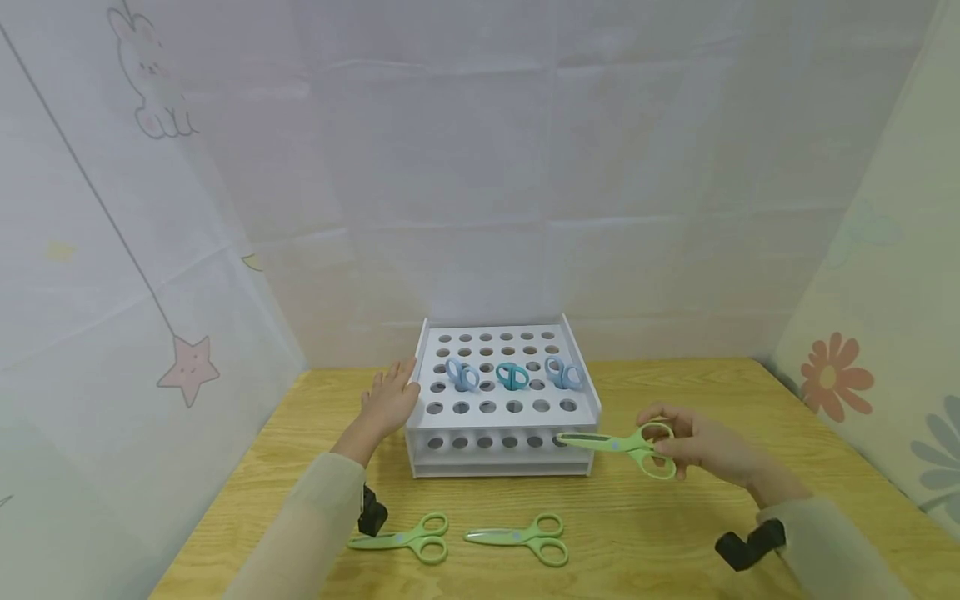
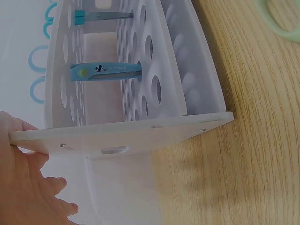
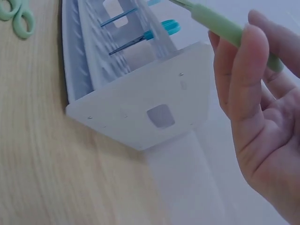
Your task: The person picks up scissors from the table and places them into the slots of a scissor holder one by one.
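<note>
My right hand [image 1: 690,442] pinches light green scissors [image 1: 618,444] by the handle loops, blades pointing left across the front right corner of a white holed rack [image 1: 472,422]. In the right wrist view the scissors [image 3: 218,23] appear edge-on between thumb and fingers. My left hand [image 1: 392,400] grips the rack's left side panel [image 2: 126,136], thumb over the top edge and index finger against the outer face. Light blue scissors [image 1: 462,375], teal scissors [image 1: 512,377] and more light blue scissors [image 1: 562,373] stand in the rack's holes, handles up.
Two more green scissors lie on the wooden table [image 1: 637,550] before the rack: one pair [image 1: 408,539] beside my left sleeve, the other pair [image 1: 525,537] nearer the middle. A pale cloth backdrop [image 1: 450,167] rises behind and at both sides.
</note>
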Available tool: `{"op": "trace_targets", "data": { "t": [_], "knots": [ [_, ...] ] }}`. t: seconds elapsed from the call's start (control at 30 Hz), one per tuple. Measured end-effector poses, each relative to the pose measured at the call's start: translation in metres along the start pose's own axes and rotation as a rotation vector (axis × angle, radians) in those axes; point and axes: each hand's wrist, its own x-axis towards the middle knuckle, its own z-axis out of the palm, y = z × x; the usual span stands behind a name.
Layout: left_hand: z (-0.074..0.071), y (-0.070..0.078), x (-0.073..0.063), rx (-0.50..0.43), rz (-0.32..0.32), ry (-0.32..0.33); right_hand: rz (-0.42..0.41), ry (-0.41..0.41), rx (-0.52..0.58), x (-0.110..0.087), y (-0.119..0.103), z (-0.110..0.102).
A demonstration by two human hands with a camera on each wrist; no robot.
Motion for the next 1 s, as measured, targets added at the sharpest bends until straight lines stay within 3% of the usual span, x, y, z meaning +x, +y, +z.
{"op": "trace_targets", "data": {
  "t": [0.6, 1.0],
  "knots": [
    [0.0, 0.001, 0.001, 0.003, -0.01, -0.01, 0.106, 0.312, -0.326, 0.025, -0.041, -0.011],
    [0.001, -0.001, 0.002, 0.004, -0.009, -0.007, 0.101, 0.372, -0.368, 0.044, -0.059, -0.016]
  ]
}}
